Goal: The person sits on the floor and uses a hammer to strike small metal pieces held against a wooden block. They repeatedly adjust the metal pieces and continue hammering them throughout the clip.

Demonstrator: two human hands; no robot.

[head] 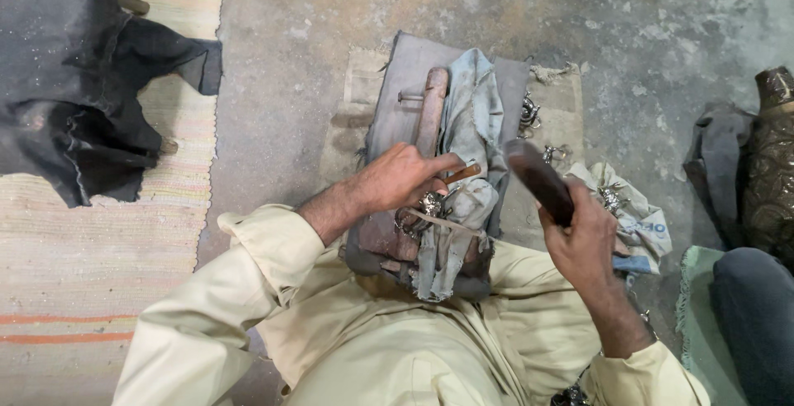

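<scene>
My left hand [403, 179] grips a thin rod-like tool with an orange-brown end [463, 173] and presses it on a small silvery metal piece [430, 203]. That piece rests on a long wooden block [429, 108] wrapped in grey cloth [473, 125] between my legs. My right hand [584, 236] is raised to the right of the block. It holds a dark wooden mallet [538, 179], blurred by motion, tilted up and to the left.
Several small silvery metal pieces [612, 198] lie on a white cloth at the right. A dark garment [74, 75] lies on a striped mat [83, 241] at the left. A dark metal vessel [769, 158] and another person's knee [757, 315] sit at the right edge.
</scene>
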